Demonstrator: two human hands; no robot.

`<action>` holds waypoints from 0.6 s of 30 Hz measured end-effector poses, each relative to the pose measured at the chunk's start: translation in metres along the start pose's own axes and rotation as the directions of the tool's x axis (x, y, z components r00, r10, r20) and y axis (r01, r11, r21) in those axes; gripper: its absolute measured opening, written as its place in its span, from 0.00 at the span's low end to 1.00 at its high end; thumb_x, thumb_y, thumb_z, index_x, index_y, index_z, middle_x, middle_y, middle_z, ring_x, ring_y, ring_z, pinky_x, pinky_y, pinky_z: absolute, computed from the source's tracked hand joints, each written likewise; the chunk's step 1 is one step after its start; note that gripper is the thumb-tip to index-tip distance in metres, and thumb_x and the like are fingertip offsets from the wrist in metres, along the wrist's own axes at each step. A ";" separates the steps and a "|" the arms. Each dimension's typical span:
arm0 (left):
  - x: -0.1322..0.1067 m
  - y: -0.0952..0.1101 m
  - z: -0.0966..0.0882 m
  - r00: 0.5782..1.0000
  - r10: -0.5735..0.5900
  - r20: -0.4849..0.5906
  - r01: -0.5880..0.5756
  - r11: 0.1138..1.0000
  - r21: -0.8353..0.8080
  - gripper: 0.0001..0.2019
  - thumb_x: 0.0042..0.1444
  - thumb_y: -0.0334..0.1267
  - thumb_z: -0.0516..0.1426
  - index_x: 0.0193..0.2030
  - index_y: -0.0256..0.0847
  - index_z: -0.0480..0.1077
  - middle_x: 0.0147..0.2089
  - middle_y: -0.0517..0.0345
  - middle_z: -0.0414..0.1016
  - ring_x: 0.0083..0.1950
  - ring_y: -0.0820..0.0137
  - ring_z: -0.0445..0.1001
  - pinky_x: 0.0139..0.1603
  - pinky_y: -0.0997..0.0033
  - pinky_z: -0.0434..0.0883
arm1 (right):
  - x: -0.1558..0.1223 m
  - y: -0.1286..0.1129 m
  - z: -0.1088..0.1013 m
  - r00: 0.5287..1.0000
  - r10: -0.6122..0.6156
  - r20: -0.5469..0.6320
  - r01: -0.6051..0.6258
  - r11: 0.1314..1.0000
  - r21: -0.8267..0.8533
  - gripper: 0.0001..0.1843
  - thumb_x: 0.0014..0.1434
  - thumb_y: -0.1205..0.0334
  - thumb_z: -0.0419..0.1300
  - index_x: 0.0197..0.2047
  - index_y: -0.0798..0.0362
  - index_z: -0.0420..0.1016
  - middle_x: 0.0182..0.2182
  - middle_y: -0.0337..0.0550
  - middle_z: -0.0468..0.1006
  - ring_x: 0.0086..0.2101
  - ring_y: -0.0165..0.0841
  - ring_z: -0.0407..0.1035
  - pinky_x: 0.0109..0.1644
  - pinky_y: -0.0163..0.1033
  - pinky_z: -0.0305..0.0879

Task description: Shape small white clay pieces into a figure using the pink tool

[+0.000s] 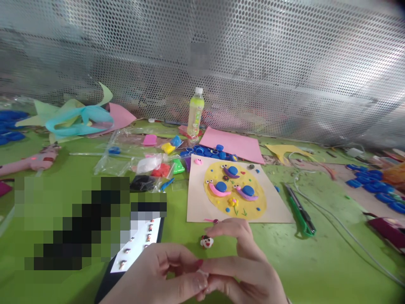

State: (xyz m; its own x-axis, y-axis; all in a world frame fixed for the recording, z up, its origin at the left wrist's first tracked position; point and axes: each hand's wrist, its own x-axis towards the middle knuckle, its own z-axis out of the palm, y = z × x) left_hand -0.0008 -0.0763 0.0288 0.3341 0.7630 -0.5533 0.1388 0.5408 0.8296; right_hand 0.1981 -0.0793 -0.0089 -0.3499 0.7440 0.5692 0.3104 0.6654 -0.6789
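At the bottom middle, my left hand [167, 270] and my right hand [243, 264] meet, fingertips pinched together. Between them is a small clay piece [204, 274]; a bit of white and a bit of red show, and the fingers hide most of it. Just beyond my fingertips lies a small clay head [206, 242], white with dark and red parts. Past my right hand is a cream sheet [196, 211] with a yellow circle and clay snails [221, 188] with blue shells. To the left, a phone [136, 249] shows pictures of small figures.
Bags of coloured clay [160, 170] lie behind the phone. A drink bottle [196, 112] stands near the perforated metal panel [253, 76]. On the right are a green utility knife [300, 211] and a white cable [335, 226]. A pink glue gun [34, 162] lies at left.
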 end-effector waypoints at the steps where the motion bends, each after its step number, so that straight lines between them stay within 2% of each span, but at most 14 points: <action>1: -0.001 0.000 0.001 1.000 0.007 0.000 -0.007 1.000 -0.001 0.12 0.41 0.47 0.71 0.24 0.42 0.78 0.21 0.66 0.74 0.19 0.81 0.54 0.22 0.74 0.50 | 0.000 0.000 0.001 1.000 0.008 -0.011 -0.008 1.000 0.005 0.13 0.61 0.67 0.66 0.44 0.37 0.83 0.49 0.45 0.76 0.50 0.42 0.70 0.45 0.45 0.80; 8: -0.003 0.004 0.002 0.999 -0.030 -0.024 0.030 0.999 -0.017 0.12 0.41 0.45 0.71 0.23 0.42 0.77 0.21 0.65 0.76 0.19 0.80 0.54 0.22 0.76 0.48 | 0.000 0.002 0.003 1.000 0.000 0.005 0.000 1.000 0.007 0.07 0.63 0.60 0.65 0.40 0.37 0.84 0.46 0.45 0.77 0.47 0.42 0.73 0.43 0.48 0.80; 14: 0.000 0.005 0.000 0.999 -0.034 0.009 0.035 0.998 -0.055 0.12 0.41 0.46 0.71 0.24 0.42 0.77 0.21 0.65 0.77 0.18 0.81 0.54 0.20 0.76 0.46 | 0.000 0.002 0.006 1.000 0.006 -0.025 -0.006 1.000 0.016 0.10 0.63 0.64 0.64 0.42 0.36 0.83 0.45 0.44 0.76 0.49 0.42 0.70 0.46 0.47 0.78; 18: 0.002 0.007 -0.002 0.998 -0.047 0.031 0.049 0.995 -0.084 0.14 0.39 0.46 0.72 0.24 0.41 0.75 0.21 0.66 0.76 0.16 0.83 0.54 0.19 0.76 0.44 | 0.003 0.003 0.005 0.998 0.009 -0.056 -0.009 1.000 -0.002 0.08 0.62 0.61 0.66 0.42 0.38 0.83 0.45 0.46 0.76 0.47 0.44 0.73 0.47 0.51 0.78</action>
State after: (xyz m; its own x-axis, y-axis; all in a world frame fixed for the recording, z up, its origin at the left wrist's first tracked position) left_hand -0.0006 -0.0703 0.0329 0.3562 0.7255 -0.5888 0.0759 0.6056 0.7922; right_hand 0.1936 -0.0753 -0.0117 -0.2969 0.7519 0.5886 0.3152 0.6591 -0.6829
